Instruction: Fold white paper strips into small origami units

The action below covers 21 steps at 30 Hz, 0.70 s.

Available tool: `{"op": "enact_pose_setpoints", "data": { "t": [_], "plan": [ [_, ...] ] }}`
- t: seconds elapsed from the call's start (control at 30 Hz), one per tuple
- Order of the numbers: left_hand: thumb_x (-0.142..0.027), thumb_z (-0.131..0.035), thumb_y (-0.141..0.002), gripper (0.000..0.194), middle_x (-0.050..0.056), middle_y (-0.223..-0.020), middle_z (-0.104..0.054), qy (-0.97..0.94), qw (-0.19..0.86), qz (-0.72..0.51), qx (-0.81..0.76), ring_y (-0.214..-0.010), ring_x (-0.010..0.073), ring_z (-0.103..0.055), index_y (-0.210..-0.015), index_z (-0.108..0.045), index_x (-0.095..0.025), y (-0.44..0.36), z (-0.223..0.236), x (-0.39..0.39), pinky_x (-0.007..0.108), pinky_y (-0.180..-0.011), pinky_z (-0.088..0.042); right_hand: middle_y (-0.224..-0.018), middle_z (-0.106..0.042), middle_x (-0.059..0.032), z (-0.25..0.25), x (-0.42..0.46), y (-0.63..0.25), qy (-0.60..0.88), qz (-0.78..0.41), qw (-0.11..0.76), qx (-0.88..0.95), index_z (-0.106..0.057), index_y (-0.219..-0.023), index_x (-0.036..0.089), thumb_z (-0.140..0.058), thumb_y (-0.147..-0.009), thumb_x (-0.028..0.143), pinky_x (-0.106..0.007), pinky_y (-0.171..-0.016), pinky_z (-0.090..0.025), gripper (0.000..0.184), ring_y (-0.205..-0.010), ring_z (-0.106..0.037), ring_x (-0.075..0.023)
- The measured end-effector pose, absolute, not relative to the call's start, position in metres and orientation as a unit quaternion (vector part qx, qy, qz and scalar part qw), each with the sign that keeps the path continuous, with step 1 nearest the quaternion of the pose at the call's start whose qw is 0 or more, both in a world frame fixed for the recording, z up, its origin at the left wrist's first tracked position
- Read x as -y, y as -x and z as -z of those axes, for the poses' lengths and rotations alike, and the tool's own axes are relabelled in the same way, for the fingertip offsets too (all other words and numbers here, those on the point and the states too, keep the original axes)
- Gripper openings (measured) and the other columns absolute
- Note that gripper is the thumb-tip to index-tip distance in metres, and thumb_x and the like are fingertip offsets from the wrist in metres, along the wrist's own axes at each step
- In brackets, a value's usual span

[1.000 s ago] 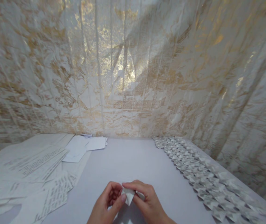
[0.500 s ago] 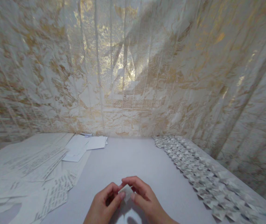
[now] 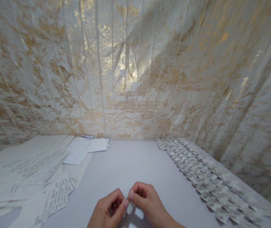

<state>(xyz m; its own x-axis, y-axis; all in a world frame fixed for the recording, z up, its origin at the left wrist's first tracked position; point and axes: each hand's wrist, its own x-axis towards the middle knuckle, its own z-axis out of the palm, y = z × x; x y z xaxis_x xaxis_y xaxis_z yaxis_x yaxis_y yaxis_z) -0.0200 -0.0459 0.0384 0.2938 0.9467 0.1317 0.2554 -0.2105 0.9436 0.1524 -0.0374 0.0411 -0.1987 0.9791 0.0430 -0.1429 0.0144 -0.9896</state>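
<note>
Both my hands meet at the bottom middle of the view over a white table [image 3: 135, 164]. My left hand [image 3: 107, 210] and my right hand [image 3: 146, 201] each pinch a small folded piece of printed paper [image 3: 130, 205] between thumb and fingers. The paper is squeezed narrow and stands almost edge-on between the fingertips. Its lower part is hidden behind my fingers.
Rows of several small folded paper pieces [image 3: 206, 180] run along the table's right side. Printed sheets [image 3: 31, 177] and small blank slips [image 3: 85, 148] lie on the left. A white and gold curtain [image 3: 135, 69] hangs behind and to the right.
The folded paper was a wider triangle held flat between my fingers; now it is pressed narrow. My hands dropped slightly toward the bottom edge of the view.
</note>
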Motion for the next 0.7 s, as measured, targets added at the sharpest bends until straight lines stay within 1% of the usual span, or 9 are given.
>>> {"op": "enact_pose_setpoints", "data": {
  "t": [0.13, 0.23, 0.33, 0.37, 0.43, 0.5, 0.57, 0.63, 0.7],
  "plan": [
    [-0.067, -0.056, -0.086, 0.047, -0.006, -0.064, -0.044, -0.653, 0.497, -0.377, -0.43, -0.063, 0.0159, -0.042, -0.071, -0.051, -0.023, 0.018, -0.04, 0.047, 0.027, -0.061, -0.031, -0.06, -0.05, 0.0033, -0.038, 0.037, -0.152, 0.415, -0.56, 0.492, 0.522, -0.062, -0.067, 0.016, -0.083, -0.062, 0.072, -0.027, -0.059, -0.028, 0.06, -0.058, -0.039, -0.0116],
    [-0.065, -0.061, -0.083, 0.045, -0.008, -0.066, -0.04, -0.659, 0.508, -0.366, -0.416, -0.063, 0.015, -0.039, -0.072, -0.05, -0.023, 0.016, -0.041, 0.046, 0.026, -0.06, -0.029, -0.062, -0.051, 0.0031, -0.034, 0.037, -0.154, 0.409, -0.552, 0.493, 0.533, -0.06, -0.069, 0.017, -0.082, -0.068, 0.067, -0.027, -0.061, -0.031, 0.054, -0.06, -0.042, -0.0125],
    [-0.065, -0.06, -0.084, 0.045, -0.007, -0.067, -0.041, -0.661, 0.508, -0.364, -0.415, -0.065, 0.0152, -0.039, -0.073, -0.051, -0.022, 0.017, -0.038, 0.045, 0.027, -0.062, -0.029, -0.07, -0.055, 0.0012, -0.033, 0.037, -0.157, 0.393, -0.522, 0.505, 0.564, -0.062, -0.08, 0.018, -0.074, -0.082, 0.054, -0.028, -0.063, -0.036, 0.038, -0.064, -0.047, -0.0145],
    [-0.067, -0.059, -0.085, 0.047, -0.007, -0.067, -0.041, -0.657, 0.511, -0.365, -0.417, -0.065, 0.0154, -0.039, -0.074, -0.052, -0.022, 0.018, -0.037, 0.044, 0.027, -0.062, -0.029, -0.077, -0.057, -0.0006, -0.034, 0.038, -0.159, 0.382, -0.482, 0.517, 0.595, -0.063, -0.088, 0.019, -0.069, -0.087, 0.047, -0.028, -0.065, -0.039, 0.029, -0.069, -0.05, -0.0161],
    [-0.072, -0.058, -0.083, 0.051, -0.007, -0.068, -0.041, -0.644, 0.524, -0.369, -0.418, -0.066, 0.0157, -0.039, -0.075, -0.052, -0.022, 0.019, -0.033, 0.041, 0.027, -0.062, -0.029, -0.094, -0.059, -0.0049, -0.038, 0.039, -0.164, 0.346, -0.351, 0.527, 0.692, -0.063, -0.102, 0.022, -0.057, -0.094, 0.031, -0.031, -0.073, -0.044, 0.013, -0.084, -0.055, -0.0199],
    [-0.076, -0.058, -0.082, 0.055, -0.007, -0.069, -0.041, -0.634, 0.538, -0.375, -0.41, -0.068, 0.0162, -0.04, -0.078, -0.053, -0.021, 0.019, -0.031, 0.039, 0.027, -0.063, -0.031, -0.111, -0.057, -0.0077, -0.043, 0.04, -0.169, 0.301, -0.201, 0.495, 0.789, -0.062, -0.108, 0.024, -0.052, -0.09, 0.014, -0.035, -0.084, -0.046, 0.023, -0.1, -0.055, -0.0226],
    [-0.077, -0.058, -0.081, 0.056, -0.006, -0.07, -0.042, -0.629, 0.545, -0.381, -0.403, -0.069, 0.0165, -0.041, -0.079, -0.054, -0.021, 0.019, -0.029, 0.038, 0.027, -0.065, -0.033, -0.121, -0.054, -0.0076, -0.048, 0.04, -0.173, 0.276, -0.11, 0.445, 0.845, -0.061, -0.106, 0.024, -0.054, -0.08, 0.004, -0.037, -0.091, -0.046, 0.034, -0.108, -0.052, -0.0242],
    [-0.076, -0.059, -0.081, 0.055, -0.006, -0.07, -0.043, -0.629, 0.543, -0.384, -0.402, -0.069, 0.0164, -0.042, -0.078, -0.054, -0.021, 0.019, -0.028, 0.037, 0.027, -0.065, -0.033, -0.126, -0.052, -0.0064, -0.05, 0.039, -0.175, 0.272, -0.071, 0.418, 0.864, -0.059, -0.106, 0.025, -0.057, -0.072, 0.0, -0.038, -0.094, -0.045, 0.043, -0.11, -0.051, -0.0245],
    [-0.075, -0.06, -0.082, 0.054, -0.007, -0.07, -0.042, -0.629, 0.539, -0.387, -0.405, -0.069, 0.0162, -0.041, -0.077, -0.054, -0.021, 0.019, -0.027, 0.037, 0.027, -0.065, -0.033, -0.126, -0.052, -0.0054, -0.049, 0.038, -0.175, 0.275, -0.061, 0.41, 0.868, -0.057, -0.105, 0.025, -0.06, -0.069, -0.004, -0.037, -0.095, -0.046, 0.046, -0.11, -0.051, -0.0242]
  ]
}}
